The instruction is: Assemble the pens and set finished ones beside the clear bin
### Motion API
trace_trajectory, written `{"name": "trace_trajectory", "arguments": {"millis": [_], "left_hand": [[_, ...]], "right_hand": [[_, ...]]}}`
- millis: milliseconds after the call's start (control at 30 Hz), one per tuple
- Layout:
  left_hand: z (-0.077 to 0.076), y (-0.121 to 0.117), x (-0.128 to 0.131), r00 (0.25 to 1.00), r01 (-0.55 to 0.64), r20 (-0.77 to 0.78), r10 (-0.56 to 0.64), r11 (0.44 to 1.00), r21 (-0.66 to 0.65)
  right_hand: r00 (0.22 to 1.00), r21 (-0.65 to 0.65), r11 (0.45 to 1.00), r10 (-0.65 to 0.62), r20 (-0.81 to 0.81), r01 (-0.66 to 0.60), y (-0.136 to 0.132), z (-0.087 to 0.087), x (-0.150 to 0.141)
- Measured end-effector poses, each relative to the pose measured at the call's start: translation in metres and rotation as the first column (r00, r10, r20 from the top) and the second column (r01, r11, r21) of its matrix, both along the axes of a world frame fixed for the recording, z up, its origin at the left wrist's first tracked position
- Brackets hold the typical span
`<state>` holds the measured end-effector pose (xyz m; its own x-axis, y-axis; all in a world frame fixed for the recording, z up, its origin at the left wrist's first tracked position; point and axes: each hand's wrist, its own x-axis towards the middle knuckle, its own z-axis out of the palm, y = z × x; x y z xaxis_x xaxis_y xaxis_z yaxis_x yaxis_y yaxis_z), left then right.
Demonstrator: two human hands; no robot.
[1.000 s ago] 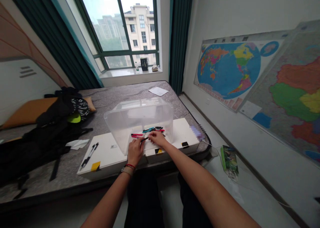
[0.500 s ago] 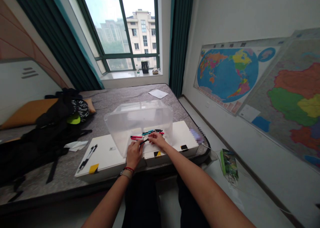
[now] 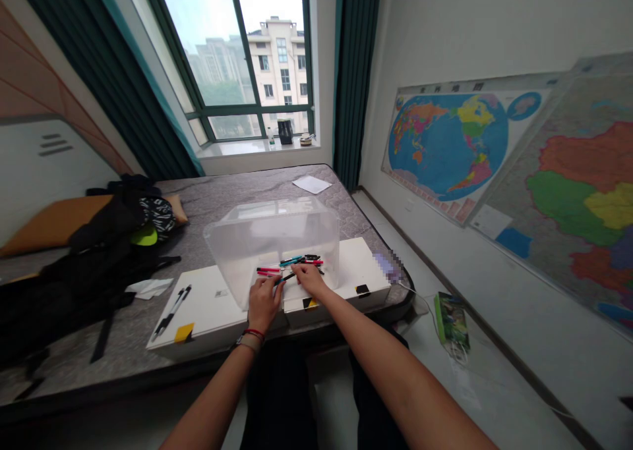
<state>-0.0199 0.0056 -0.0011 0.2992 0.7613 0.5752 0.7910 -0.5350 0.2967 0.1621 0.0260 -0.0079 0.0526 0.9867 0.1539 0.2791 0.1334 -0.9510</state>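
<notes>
A dark pen (image 3: 285,279) spans the gap between my two hands. My left hand (image 3: 264,300) is closed on its near-left end, fingertips pinched. At its other end, my right hand (image 3: 309,280) is closed, thumb and fingers pressed together; the exact grip is partly hidden. Just beyond my fingers, several loose pens lie in the mouth of a clear plastic bin (image 3: 277,232) tipped on its side. Among them are red pens (image 3: 268,271), a teal pen (image 3: 289,261) and black pens (image 3: 312,257).
Under the bin are white boxes (image 3: 210,292) with yellow-and-black tabs. Two pens (image 3: 171,313) rest on the left one. Black bags (image 3: 93,246) and a tissue (image 3: 150,288) lie left on the mattress (image 3: 217,190). A paper sheet (image 3: 311,184) lies behind the bin.
Both hands stay at nearly the same spot with the pen between them. My right fingers have shifted slightly around the pen's end. The whole view has drifted a little.
</notes>
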Motion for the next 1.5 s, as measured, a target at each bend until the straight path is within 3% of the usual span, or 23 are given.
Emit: {"name": "trace_trajectory", "arguments": {"millis": [233, 467, 633, 867, 1100, 1367, 1500], "left_hand": [[0.004, -0.001, 0.001, 0.996, 0.002, -0.085, 0.0, 1.0, 0.019], [0.003, -0.002, 0.002, 0.996, -0.057, -0.069, 0.058, 0.998, 0.022], [0.004, -0.001, 0.001, 1.0, 0.007, -0.018, -0.006, 0.999, 0.033], [0.004, -0.001, -0.001, 1.0, 0.025, 0.009, -0.026, 0.999, 0.033], [0.002, 0.001, -0.002, 0.997, 0.066, 0.026, -0.067, 0.998, 0.021], [0.003, 0.0, -0.002, 0.997, 0.06, 0.046, -0.061, 0.998, 0.017], [0.002, 0.001, -0.003, 0.995, 0.079, 0.064, -0.079, 0.997, -0.005]], "right_hand": [[0.983, -0.114, 0.993, -0.046, -0.18, 0.026, 0.003, -0.003, 0.0], [0.936, -0.059, 0.994, 0.066, -0.347, -0.092, 0.003, -0.008, -0.004], [0.948, -0.081, 0.992, 0.069, -0.31, -0.099, 0.006, -0.012, -0.004], [0.998, -0.07, 0.997, 0.009, -0.059, -0.013, 0.001, -0.006, -0.003], [0.971, -0.065, 0.991, 0.099, -0.219, -0.115, 0.004, -0.01, -0.005], [0.999, -0.096, 0.994, 0.046, -0.01, -0.047, 0.001, -0.001, -0.002], [0.982, -0.114, 0.989, 0.07, -0.174, -0.091, 0.002, -0.004, -0.003]]}}
